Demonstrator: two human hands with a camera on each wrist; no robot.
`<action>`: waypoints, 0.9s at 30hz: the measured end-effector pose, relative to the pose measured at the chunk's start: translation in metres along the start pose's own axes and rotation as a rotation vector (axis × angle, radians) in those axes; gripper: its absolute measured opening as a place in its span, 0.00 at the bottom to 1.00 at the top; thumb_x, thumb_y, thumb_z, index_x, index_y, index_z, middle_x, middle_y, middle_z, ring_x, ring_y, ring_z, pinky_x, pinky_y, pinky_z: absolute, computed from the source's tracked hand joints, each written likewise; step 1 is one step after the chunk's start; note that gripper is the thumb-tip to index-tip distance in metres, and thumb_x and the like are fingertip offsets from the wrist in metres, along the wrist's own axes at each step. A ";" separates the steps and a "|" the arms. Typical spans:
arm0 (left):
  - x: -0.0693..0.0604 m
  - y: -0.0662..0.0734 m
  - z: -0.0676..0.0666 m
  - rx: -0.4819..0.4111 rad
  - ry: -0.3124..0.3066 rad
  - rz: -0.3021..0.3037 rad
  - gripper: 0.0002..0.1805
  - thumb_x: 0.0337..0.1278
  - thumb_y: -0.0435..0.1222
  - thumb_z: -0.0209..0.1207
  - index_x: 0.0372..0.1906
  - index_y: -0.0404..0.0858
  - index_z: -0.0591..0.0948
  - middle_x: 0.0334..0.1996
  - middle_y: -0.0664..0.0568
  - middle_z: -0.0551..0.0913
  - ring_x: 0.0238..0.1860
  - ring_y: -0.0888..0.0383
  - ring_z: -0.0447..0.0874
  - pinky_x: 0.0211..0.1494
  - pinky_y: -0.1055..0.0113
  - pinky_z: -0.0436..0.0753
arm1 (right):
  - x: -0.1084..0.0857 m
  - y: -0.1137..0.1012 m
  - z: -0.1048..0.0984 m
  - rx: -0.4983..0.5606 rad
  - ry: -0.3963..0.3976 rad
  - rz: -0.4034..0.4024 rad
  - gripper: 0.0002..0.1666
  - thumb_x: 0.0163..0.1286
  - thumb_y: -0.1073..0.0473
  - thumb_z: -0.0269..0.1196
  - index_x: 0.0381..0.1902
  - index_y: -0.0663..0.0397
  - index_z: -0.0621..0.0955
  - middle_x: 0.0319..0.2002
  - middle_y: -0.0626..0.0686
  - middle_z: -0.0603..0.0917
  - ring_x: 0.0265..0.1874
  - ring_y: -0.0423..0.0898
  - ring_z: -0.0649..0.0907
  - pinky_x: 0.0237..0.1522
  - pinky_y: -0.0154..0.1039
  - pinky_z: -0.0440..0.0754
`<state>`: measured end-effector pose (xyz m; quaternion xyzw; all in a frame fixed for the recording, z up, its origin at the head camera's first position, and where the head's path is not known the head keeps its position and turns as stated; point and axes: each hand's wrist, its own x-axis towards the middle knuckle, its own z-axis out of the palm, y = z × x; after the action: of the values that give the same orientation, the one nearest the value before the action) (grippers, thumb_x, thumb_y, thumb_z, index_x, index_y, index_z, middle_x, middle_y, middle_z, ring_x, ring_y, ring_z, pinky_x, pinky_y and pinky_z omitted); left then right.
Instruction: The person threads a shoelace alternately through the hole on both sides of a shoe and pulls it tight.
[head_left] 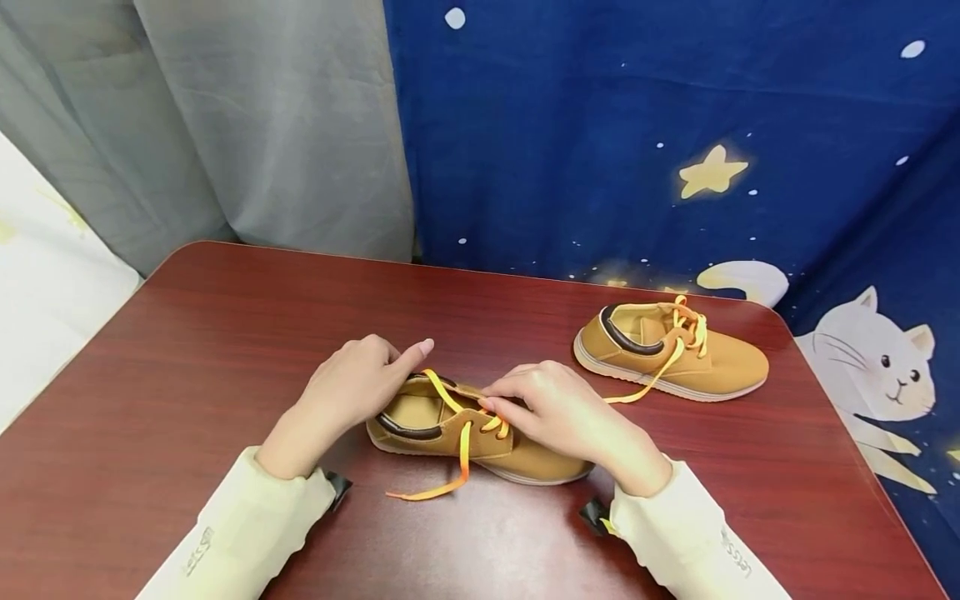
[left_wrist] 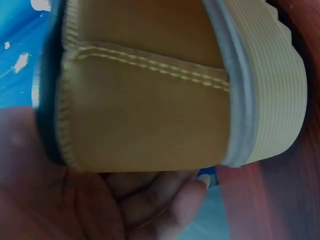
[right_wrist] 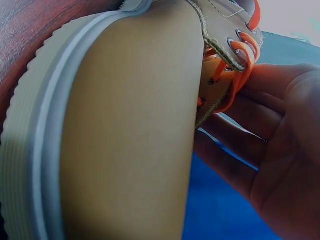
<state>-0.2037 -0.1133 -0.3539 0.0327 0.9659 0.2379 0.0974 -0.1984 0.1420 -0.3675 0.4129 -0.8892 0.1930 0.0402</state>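
A tan lace-up shoe (head_left: 540, 463) stands on the table with its toe to the right. Its yellow-orange shoelace (head_left: 464, 454) is untied, and one end trails onto the table in front. My left hand (head_left: 348, 383) is at the heel, thumb raised and straight; in the left wrist view its loosely bent fingers (left_wrist: 150, 202) show beyond the shoe's heel (left_wrist: 145, 120). At the top eyelets, my right hand (head_left: 562, 408) pinches the lace between thumb and forefinger. In the right wrist view, the right hand (right_wrist: 285, 140) is beside the orange-looking laces (right_wrist: 243, 65), past the smooth toe (right_wrist: 127, 125).
A matching tan shoe (head_left: 731, 362) stands at the back right, its lace hanging down onto the table. The reddish-brown table (head_left: 187, 400) has rounded back corners. Behind it hang a grey curtain (head_left: 300, 125) and a blue one (head_left: 540, 150) with stars and a cat.
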 end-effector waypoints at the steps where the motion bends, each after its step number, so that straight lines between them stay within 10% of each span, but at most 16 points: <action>1: 0.002 -0.001 0.001 0.000 -0.013 -0.013 0.38 0.67 0.71 0.40 0.17 0.46 0.77 0.18 0.55 0.69 0.27 0.55 0.75 0.29 0.63 0.68 | 0.001 0.000 0.001 -0.001 -0.003 -0.001 0.09 0.73 0.55 0.63 0.43 0.45 0.90 0.38 0.43 0.91 0.41 0.38 0.89 0.47 0.39 0.85; 6: 0.012 -0.005 0.001 -0.023 -0.075 -0.019 0.36 0.66 0.69 0.44 0.23 0.46 0.85 0.20 0.55 0.75 0.29 0.56 0.76 0.31 0.63 0.69 | 0.005 -0.003 0.001 -0.012 -0.008 0.004 0.09 0.73 0.55 0.63 0.43 0.46 0.90 0.38 0.44 0.91 0.41 0.39 0.89 0.47 0.39 0.86; 17: 0.025 -0.010 0.009 -0.267 -0.198 0.189 0.16 0.69 0.47 0.58 0.39 0.41 0.91 0.40 0.52 0.88 0.36 0.59 0.74 0.37 0.68 0.70 | 0.002 -0.002 0.001 0.017 -0.014 -0.001 0.09 0.73 0.54 0.63 0.42 0.44 0.90 0.37 0.42 0.91 0.40 0.37 0.88 0.45 0.37 0.85; 27: 0.024 -0.013 0.012 -0.623 -0.212 0.211 0.12 0.62 0.39 0.67 0.41 0.34 0.81 0.32 0.52 0.91 0.32 0.64 0.81 0.32 0.74 0.72 | 0.000 -0.004 -0.001 0.015 -0.015 0.015 0.09 0.73 0.54 0.63 0.42 0.44 0.90 0.37 0.42 0.91 0.39 0.37 0.88 0.45 0.37 0.85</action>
<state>-0.2247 -0.1165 -0.3746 0.1255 0.8226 0.5255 0.1772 -0.1957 0.1395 -0.3652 0.4079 -0.8912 0.1966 0.0289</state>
